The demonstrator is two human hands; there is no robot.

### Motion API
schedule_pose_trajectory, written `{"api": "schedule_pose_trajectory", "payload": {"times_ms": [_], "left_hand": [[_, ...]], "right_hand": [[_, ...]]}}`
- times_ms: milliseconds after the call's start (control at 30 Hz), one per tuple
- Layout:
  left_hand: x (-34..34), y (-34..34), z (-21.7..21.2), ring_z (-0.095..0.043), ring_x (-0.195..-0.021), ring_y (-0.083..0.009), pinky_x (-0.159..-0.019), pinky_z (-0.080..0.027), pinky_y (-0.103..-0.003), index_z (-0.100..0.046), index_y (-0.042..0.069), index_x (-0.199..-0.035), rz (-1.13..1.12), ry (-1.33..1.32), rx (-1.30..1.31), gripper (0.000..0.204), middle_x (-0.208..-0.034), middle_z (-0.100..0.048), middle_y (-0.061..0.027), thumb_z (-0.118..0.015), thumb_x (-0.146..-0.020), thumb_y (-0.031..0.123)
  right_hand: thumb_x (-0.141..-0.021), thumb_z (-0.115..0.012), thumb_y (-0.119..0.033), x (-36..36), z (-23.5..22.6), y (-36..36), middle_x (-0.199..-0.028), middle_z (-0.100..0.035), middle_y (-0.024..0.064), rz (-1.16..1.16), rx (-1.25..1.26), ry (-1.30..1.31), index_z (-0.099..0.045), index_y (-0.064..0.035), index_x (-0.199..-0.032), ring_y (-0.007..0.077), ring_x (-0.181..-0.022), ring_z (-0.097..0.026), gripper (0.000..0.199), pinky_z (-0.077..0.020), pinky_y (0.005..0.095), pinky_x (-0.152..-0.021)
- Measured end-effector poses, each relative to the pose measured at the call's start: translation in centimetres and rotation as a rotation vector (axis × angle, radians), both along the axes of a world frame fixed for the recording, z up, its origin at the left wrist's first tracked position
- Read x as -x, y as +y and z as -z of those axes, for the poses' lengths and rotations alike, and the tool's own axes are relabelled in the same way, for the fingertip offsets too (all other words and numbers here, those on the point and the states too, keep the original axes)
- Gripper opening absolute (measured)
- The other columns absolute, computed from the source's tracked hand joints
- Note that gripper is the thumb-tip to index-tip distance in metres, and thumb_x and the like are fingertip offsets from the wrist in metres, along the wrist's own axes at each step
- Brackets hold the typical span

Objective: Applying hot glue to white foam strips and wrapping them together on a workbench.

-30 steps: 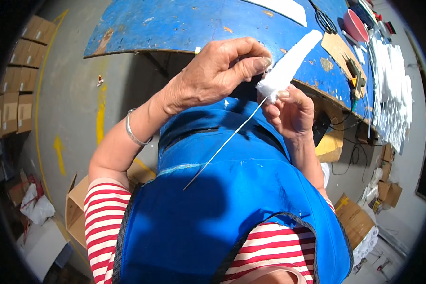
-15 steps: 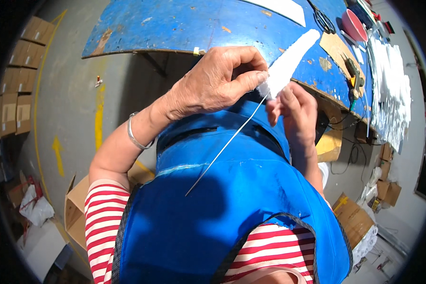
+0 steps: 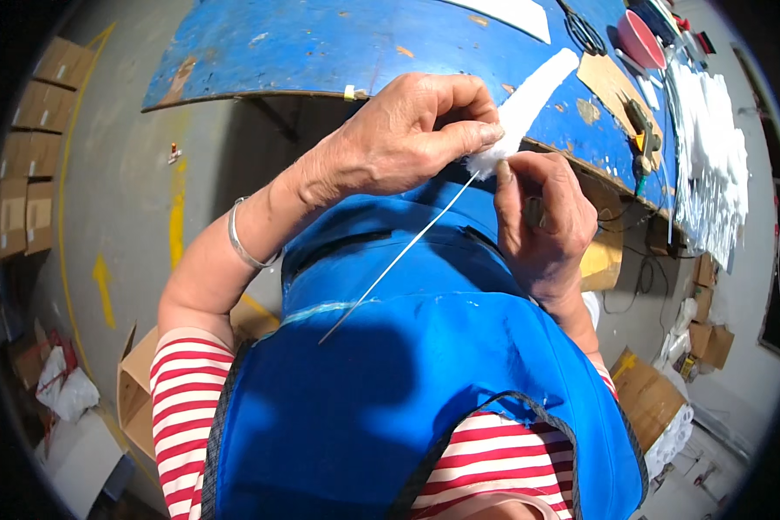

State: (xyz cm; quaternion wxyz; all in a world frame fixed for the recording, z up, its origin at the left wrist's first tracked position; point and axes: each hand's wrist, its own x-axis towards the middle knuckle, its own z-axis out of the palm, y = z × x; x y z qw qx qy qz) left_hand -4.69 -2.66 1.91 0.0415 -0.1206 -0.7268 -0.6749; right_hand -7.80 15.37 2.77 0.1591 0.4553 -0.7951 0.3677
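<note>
A white fluffy, tapered piece (image 3: pixel 533 95) slants up and right over the table edge, its narrow tip over the tabletop. From its lower end a thin pale rod (image 3: pixel 399 256) runs down and left across my blue apron. My left hand (image 3: pixel 416 134) pinches the piece near its lower end between thumb and index finger. On the other side of that end, my right hand (image 3: pixel 548 208) pinches the fluffy material with thumb and index finger, its other fingers curled. What lies right under the fingertips is hidden.
The blue worn table (image 3: pixel 321 52) holds black scissors (image 3: pixel 584 33), a pink bowl (image 3: pixel 641 40), a glue gun (image 3: pixel 643 139) on a cardboard piece and a heap of white strips (image 3: pixel 711 156). Cardboard boxes (image 3: pixel 26 204) are stacked at the far left; an opened carton (image 3: pixel 137 390) stands nearer.
My right hand has shifted from loosely curled fingers beside the rod to a pinch at the fluffy lower end. The rod's free end has moved slightly left and up.
</note>
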Motion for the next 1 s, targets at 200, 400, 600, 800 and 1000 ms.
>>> {"api": "schedule_pose_trajectory", "payload": {"times_ms": [200,400,600,800,1000], "left_hand": [[0.5,0.3,-0.1,-0.048,-0.06,-0.0059,-0.054,-0.04,-0.02,-0.058,0.003,-0.081,0.087,-0.2,-0.264,0.019,-0.066,-0.053,0.0008,-0.056,-0.088,0.02],[0.6,0.3,0.2,-0.048,-0.061,-0.0055,-0.055,-0.04,-0.019,-0.057,0.004,-0.083,0.127,-0.209,-0.311,0.019,-0.068,-0.053,0.0016,-0.056,-0.087,0.023],[0.3,0.5,0.4,-0.047,-0.06,-0.0062,-0.055,-0.04,-0.02,-0.056,0.003,-0.082,0.096,-0.162,-0.304,0.017,-0.068,-0.051,0.0004,-0.054,-0.088,0.019],[0.0,0.4,0.9,-0.048,-0.064,-0.0059,-0.058,-0.042,-0.02,-0.055,0.003,-0.088,0.094,-0.152,-0.281,0.016,-0.072,-0.051,0.001,-0.053,-0.089,0.02],[-0.8,0.4,0.6,-0.053,-0.073,-0.0087,-0.065,-0.046,-0.022,-0.055,0.002,-0.095,0.01,0.05,0.0,0.016,-0.08,-0.055,-0.0014,-0.055,-0.088,0.016]], "right_hand": [[-0.088,-0.053,-0.004,0.2,-0.3,0.9,-0.074,-0.055,0.0038,-0.031,0.302,-0.873,-0.053,0.0026,-0.089,0.0083,-0.061,-0.052,0.006,-0.0417,0.0199,-0.055],[-0.088,-0.052,-0.006,1.1,-0.3,1.4,-0.075,-0.055,0.0042,-0.162,0.371,-0.992,-0.053,0.0024,-0.09,0.0093,-0.06,-0.053,0.008,-0.0424,0.0208,-0.053],[-0.088,-0.05,-0.006,1.1,0.4,1.7,-0.083,-0.053,0.0073,-0.229,0.391,-0.98,-0.052,0.0024,-0.09,0.01,-0.062,-0.052,0.008,-0.0427,0.0216,-0.055],[-0.089,-0.048,-0.004,1.0,0.6,2.0,-0.083,-0.05,0.0076,-0.271,0.335,-0.939,-0.049,0.0022,-0.088,0.0103,-0.067,-0.05,0.007,-0.0423,0.0219,-0.059],[-0.088,-0.049,0.0,1.2,1.4,1.9,-0.084,-0.052,0.0096,-0.244,0.231,-0.466,-0.05,0.0041,-0.09,0.0103,-0.066,-0.051,0.005,-0.0428,0.0211,-0.061]]}}
